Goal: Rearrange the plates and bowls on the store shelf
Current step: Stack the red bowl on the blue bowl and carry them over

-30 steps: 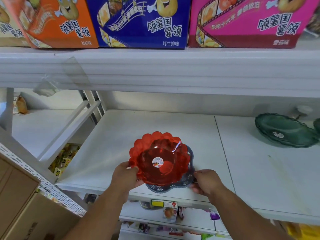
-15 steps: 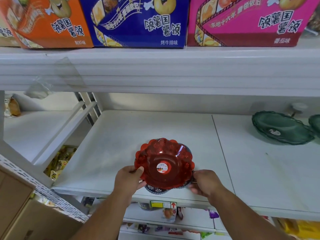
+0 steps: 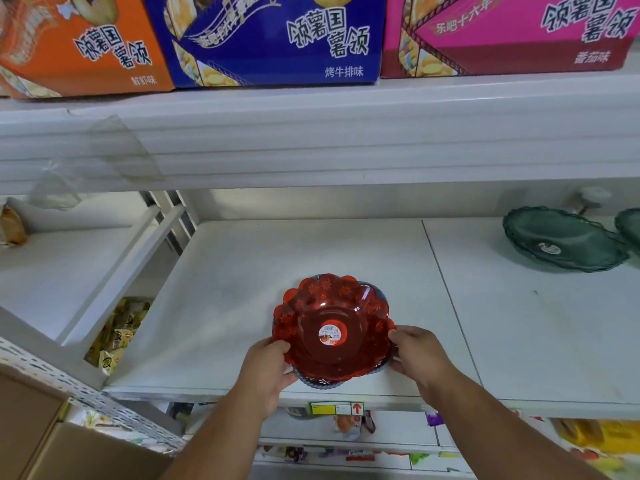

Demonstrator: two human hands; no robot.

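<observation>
A red translucent bowl (image 3: pixel 332 327) with a scalloped rim and a round sticker sits nested in a blue-grey bowl (image 3: pixel 320 382), whose rim peeks out below it. Both rest near the front edge of the white shelf (image 3: pixel 242 271). My left hand (image 3: pixel 268 367) grips the stack's left rim. My right hand (image 3: pixel 417 351) grips its right rim. A dark green oval plate (image 3: pixel 562 240) lies at the shelf's right rear, with a second green plate (image 3: pixel 630 226) cut off by the frame edge.
The upper shelf's thick white front (image 3: pixel 311 143) overhangs the working shelf and carries orange, blue and pink snack boxes (image 3: pixel 273 39). A slanted white divider (image 3: pixel 138 258) borders the left side. Cardboard boxes (image 3: pixel 41 445) stand at the lower left.
The red bowl was tilted above the blue-grey one; it has come down and now sits level inside it. My right hand has slid up to the rim.
</observation>
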